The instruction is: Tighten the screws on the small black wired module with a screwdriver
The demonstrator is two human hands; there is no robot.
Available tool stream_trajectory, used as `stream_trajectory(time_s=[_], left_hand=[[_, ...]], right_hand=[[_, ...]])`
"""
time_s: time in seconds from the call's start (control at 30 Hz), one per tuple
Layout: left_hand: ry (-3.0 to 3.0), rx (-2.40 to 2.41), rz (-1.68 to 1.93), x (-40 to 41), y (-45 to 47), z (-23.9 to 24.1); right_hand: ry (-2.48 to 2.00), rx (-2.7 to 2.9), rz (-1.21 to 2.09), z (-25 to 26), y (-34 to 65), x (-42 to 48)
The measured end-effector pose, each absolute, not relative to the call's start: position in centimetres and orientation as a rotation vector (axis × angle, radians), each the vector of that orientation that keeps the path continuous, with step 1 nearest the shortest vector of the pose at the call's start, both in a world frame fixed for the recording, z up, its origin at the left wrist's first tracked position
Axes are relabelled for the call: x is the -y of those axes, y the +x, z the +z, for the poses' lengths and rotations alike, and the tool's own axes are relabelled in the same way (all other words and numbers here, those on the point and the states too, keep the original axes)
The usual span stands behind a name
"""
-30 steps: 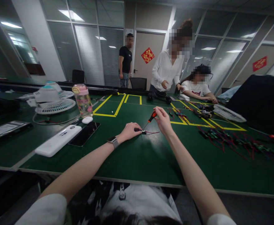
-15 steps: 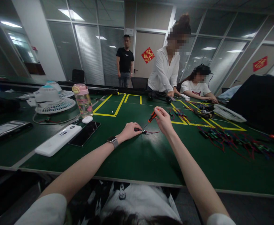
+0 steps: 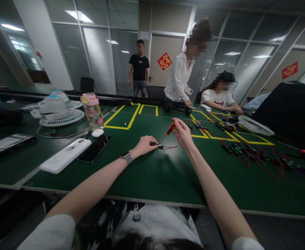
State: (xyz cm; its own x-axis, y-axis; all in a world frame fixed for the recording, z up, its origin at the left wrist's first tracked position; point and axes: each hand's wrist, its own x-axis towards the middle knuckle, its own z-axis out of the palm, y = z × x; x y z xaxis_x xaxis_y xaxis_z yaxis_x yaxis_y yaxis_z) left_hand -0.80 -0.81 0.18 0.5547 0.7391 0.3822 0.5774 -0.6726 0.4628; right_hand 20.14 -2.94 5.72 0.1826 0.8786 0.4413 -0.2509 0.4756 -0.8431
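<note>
My right hand (image 3: 183,133) is closed around the orange and black handle of a screwdriver (image 3: 170,129), which slants down to the left. Its tip meets a small green circuit board with wires (image 3: 161,146) on the green table (image 3: 142,173). My left hand (image 3: 145,144), with a watch at the wrist, pinches the board's left end and steadies it against the tabletop. Thin red and dark wires trail from the board's right side. The fingertips of my left hand partly cover the board.
Several wired boards (image 3: 262,156) lie heaped at the right. On the left are a white power bank (image 3: 65,156), a black phone (image 3: 96,147), a pink-lidded bottle (image 3: 92,113) and white fans (image 3: 61,116). Yellow tape (image 3: 134,118) marks the table. Other people (image 3: 178,78) are across it.
My hands, the screwdriver and the board have stayed nearly in place. The person in white across the table has drawn one hand back and now holds up a phone.
</note>
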Motion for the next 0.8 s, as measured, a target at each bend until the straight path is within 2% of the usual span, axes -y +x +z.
stream_trajectory(time_s=[0.8], left_hand=[[2.509,-1.098,0.777,1.1,-0.95,0.54]], right_hand=[[-0.678,1.12,0.959,6.08,20.12,3.43]])
